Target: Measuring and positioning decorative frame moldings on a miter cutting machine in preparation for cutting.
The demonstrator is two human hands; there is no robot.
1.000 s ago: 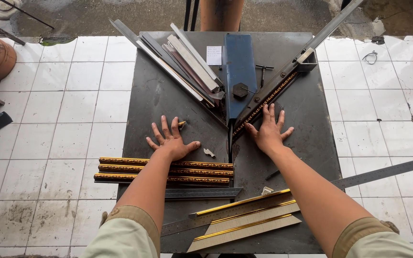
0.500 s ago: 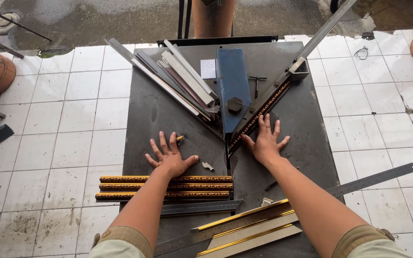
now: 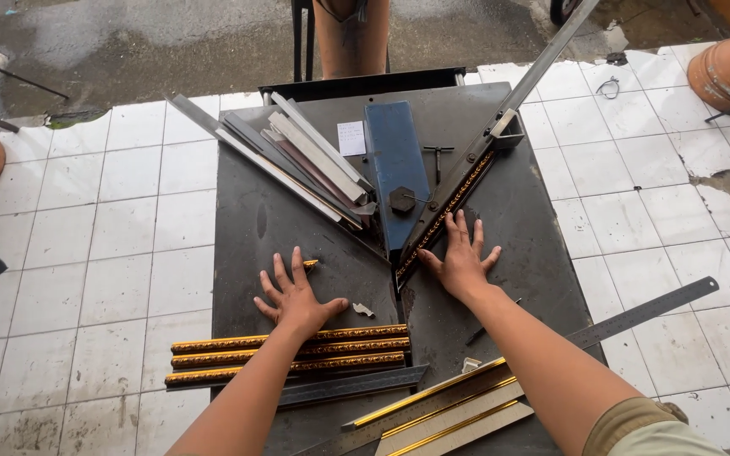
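left hand: [image 3: 297, 300] lying flat on the dark tabletop [image 3: 251, 228], fingers [image 3: 279, 272] spread wide, holding nothing; thumb pointing toward a small pale chip [image 3: 362, 309].
right hand: [image 3: 462, 257] pressing flat, fingers spread wide, gripping nothing; fingertips touching the gold-patterned moulding strip [image 3: 445, 211].
strip position: lying diagonally along the right fence [image 3: 500, 135] of the V-shaped mitre cutter, lower end at the V's point beside the blue blade housing [image 3: 394, 160].
step: looks like seating the strip against the fence for a cut; both palms bracing.
next move: probably calls for the strip being held tight to the fence, fingers kept clear of the point.
spare stock: three gold moulding lengths [image 3: 293, 355] lying just below the left hand, touching its wrist.
other: steel ruler [image 3: 644, 312] right of the forearm, overhanging the tiles; grey bars [image 3: 297, 156] stacked on the left fence.
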